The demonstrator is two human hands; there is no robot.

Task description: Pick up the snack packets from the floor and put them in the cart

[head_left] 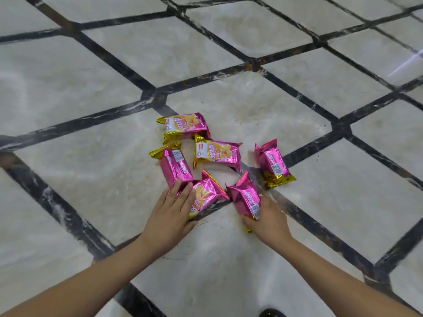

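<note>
Several pink and gold snack packets lie in a loose cluster on the tiled floor. The farthest packet (pixel 185 126) lies at the top, with another (pixel 217 153) just below it. One packet (pixel 272 162) lies apart on the right. My left hand (pixel 170 213) rests flat with spread fingers on two packets, the left packet (pixel 175 167) and the near-middle packet (pixel 207 194). My right hand (pixel 266 219) is closed around the lower end of a tilted packet (pixel 246 197). No cart is in view.
The floor (pixel 229 40) is pale marble tile with dark diagonal border strips. A dark shoe tip (pixel 272 313) shows at the bottom edge.
</note>
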